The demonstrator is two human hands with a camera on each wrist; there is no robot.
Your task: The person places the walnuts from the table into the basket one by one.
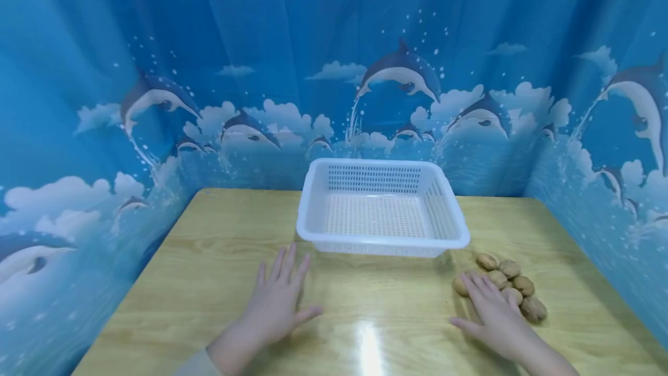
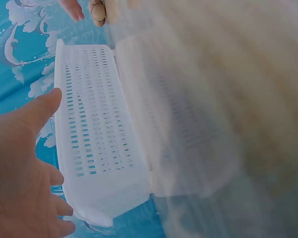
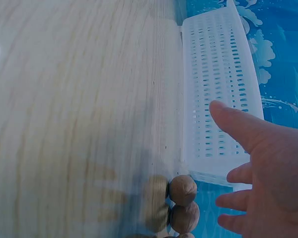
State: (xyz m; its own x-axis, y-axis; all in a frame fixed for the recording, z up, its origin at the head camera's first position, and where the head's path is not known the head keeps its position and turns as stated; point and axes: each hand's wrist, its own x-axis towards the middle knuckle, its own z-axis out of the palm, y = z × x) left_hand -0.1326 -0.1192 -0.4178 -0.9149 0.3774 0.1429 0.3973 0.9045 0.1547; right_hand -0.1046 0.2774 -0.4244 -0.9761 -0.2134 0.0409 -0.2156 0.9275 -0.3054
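Note:
A white plastic basket [image 1: 383, 241] with slotted walls stands at the back middle of the table, with nothing in it. Several walnuts [image 1: 523, 286] lie in a cluster to its right front. Over the near left part of that cluster stretches my right hand [image 1: 493, 318], fingers spread and holding nothing; whether it touches a nut I cannot tell. The right wrist view shows some walnuts [image 3: 183, 190] by the basket's near corner. My left hand [image 1: 271, 309], fingers extended and spread, hovers in front of the basket's left side and grips nothing.
The wooden table [image 1: 209, 237] meets a blue curtain [image 1: 323, 10] printed with dolphins along its back and both sides. Light glares off the tabletop between the hands.

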